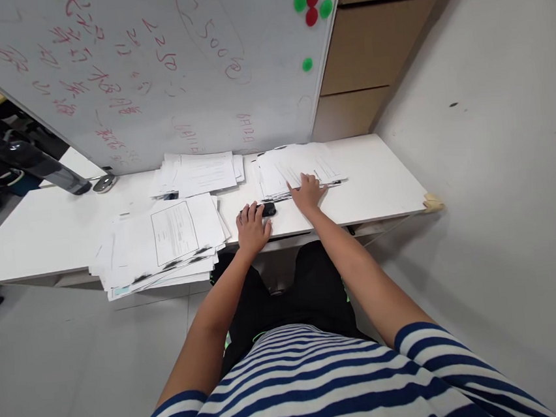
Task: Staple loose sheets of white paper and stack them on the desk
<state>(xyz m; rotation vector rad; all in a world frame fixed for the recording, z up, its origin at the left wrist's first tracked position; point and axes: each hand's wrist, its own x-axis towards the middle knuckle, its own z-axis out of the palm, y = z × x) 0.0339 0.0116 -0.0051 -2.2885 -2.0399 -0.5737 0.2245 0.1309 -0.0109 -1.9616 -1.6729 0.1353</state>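
A small black, rounded object (269,209), shaped like a stapler, lies on the white desk near its front edge. My left hand (253,227) is curled over it, hiding its left part. To the right, my right hand (308,194) rests with spread fingers on the near edge of a paper stack (298,164). Its sheets are printed and slightly fanned, with dark marks along the near edge.
Another paper pile (200,173) lies at the back, and a larger one (129,252) overhangs the front edge at left. A dark bottle (65,173) and a mouse (104,183) sit farther left. Behind stands a whiteboard (263,59); a wall (495,115) is at right.
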